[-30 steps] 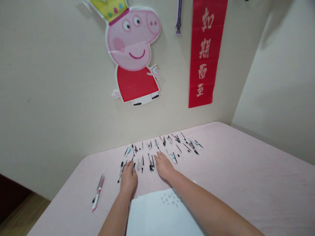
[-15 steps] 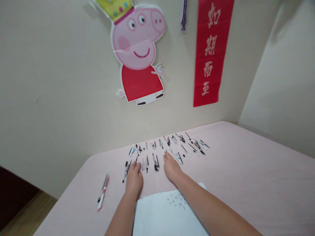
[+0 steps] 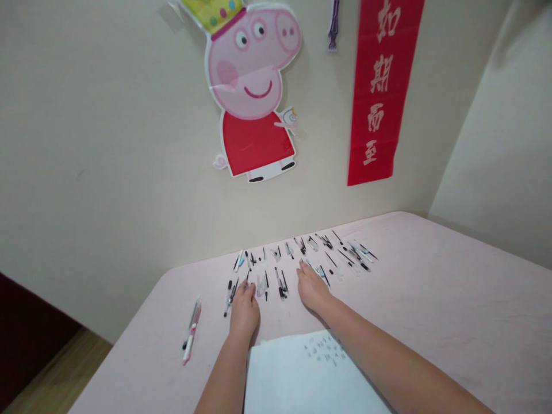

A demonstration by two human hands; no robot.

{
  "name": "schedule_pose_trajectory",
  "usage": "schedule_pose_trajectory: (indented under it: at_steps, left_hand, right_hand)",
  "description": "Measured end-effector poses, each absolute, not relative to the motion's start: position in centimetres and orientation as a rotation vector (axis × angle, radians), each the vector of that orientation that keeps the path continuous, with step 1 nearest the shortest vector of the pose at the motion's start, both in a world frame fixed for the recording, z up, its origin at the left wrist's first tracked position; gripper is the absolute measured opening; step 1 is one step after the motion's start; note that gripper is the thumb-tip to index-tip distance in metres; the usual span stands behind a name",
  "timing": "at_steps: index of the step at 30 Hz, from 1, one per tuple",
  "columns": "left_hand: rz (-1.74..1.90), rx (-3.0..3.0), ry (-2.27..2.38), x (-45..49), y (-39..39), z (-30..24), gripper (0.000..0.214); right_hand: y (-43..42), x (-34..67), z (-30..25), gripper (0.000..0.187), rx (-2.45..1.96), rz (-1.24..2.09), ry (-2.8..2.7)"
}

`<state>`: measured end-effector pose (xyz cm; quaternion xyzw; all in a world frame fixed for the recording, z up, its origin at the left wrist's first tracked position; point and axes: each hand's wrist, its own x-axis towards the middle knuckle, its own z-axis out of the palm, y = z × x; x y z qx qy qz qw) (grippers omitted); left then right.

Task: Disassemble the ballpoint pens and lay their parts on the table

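Note:
My left hand (image 3: 245, 307) rests low over the near row of pen parts, its fingers drawn together around a thin dark pen refill (image 3: 247, 276) that sticks up past the fingertips. Left of it lie a dark cap and pen pieces (image 3: 230, 296); to its right are a clear barrel and a dark refill (image 3: 266, 282). My right hand (image 3: 313, 287) is at the same row, fingers closed together, with a small dark tip showing at them; what it holds is too small to name. Beside that hand lie a blue-and-white pen part and a refill (image 3: 325, 277).
Rows of dismantled pens (image 3: 302, 246) stretch along the wall side of the pink-covered table (image 3: 431, 310). Two pens (image 3: 190, 342) lie at the left. White paper with small marks (image 3: 293, 374) sits in front, partly under my right forearm. The wall carries a pig cutout (image 3: 254, 86) and red banner (image 3: 382, 98).
The view has turned slightly left, so everything sits a little further right in the picture. Both hands stay almost in the same place among the pen parts.

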<state>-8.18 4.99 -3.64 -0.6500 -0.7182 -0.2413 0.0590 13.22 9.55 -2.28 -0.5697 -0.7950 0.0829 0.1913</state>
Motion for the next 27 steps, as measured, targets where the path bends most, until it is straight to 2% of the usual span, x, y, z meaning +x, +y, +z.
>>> schedule_pose_trajectory:
  at_steps: [4, 8, 23, 27]
  left_hand:
    - [-0.716, -1.980, -2.169, -8.1, 5.0, -3.7, 0.039]
    - [-0.721, -1.987, -2.137, -8.1, 4.9, -3.8, 0.041]
    - [-0.667, -2.029, -2.170, -8.1, 5.3, -4.4, 0.043]
    - [-0.634, -2.036, -2.180, -8.1, 5.3, -4.3, 0.045]
  right_hand:
    - [8.8, 12.0, -1.0, 0.045, -1.487, 0.184, -2.230]
    - [8.0, 9.3, -0.8, 0.045, -1.358, 0.282, -2.285]
    - [8.5, 7.2, -2.5, 0.056, -1.415, 0.426, -2.278]
    - [8.8, 8.2, -2.5, 0.053, -1.456, 0.436, -2.229]
